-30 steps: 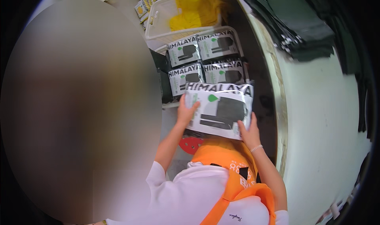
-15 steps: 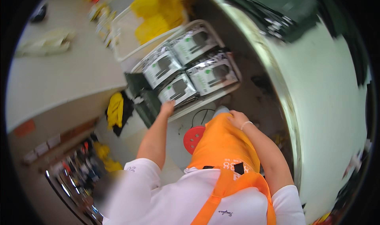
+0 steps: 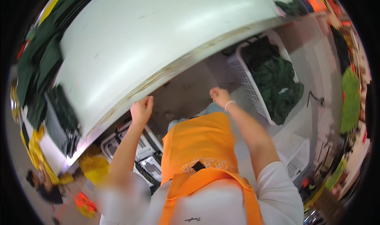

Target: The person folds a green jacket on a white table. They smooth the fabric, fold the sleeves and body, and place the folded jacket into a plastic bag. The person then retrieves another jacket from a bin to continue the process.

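Note:
My left hand (image 3: pixel 141 110) is closed, fingers curled in, beside the front edge of the white table (image 3: pixel 158 39); nothing shows in it. My right hand (image 3: pixel 220 96) is raised in front of my orange apron (image 3: pixel 200 142), its fingers also curled, with nothing visible in them. It is nearest a white basket (image 3: pixel 246 76) heaped with dark green garments (image 3: pixel 277 84). Below my left forearm, flat printed packets (image 3: pixel 151 165) lie in another white basket, partly hidden by the arm and apron.
Dark green garments (image 3: pixel 39 66) and a dark stack (image 3: pixel 61 122) lie on the table's left end. Yellow cloth (image 3: pixel 94 167) is below that end, and a person (image 3: pixel 47 189) is beyond. A white perforated crate (image 3: pixel 293 153) stands at right.
My view has swung right, from the packet basket toward the table and garment basket. My left hand has left the packets; my right hand has come away from my apron.

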